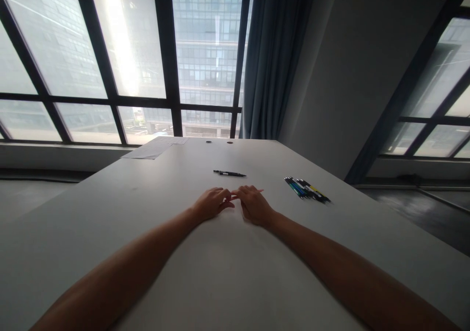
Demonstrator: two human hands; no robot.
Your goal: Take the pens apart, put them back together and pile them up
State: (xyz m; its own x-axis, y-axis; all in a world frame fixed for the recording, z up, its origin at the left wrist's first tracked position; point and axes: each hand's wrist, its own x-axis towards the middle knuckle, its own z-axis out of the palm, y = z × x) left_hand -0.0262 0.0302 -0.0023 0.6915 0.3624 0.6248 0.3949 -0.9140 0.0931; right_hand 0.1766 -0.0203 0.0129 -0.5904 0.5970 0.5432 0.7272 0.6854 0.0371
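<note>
In the head view, the left hand [213,202] and the right hand [256,207] meet over the middle of the white table [183,272], both with fingers closed on a slim pink stick [235,197], whose pointed end sticks out past the right knuckles. A black pen [229,173] lies just beyond the hands; a cluster of pens [307,190] sits to the right, near the table's right edge. White surface stretches out left of the hands. Paper sheets [152,149] lie along the far left edge, well apart from them.
</note>
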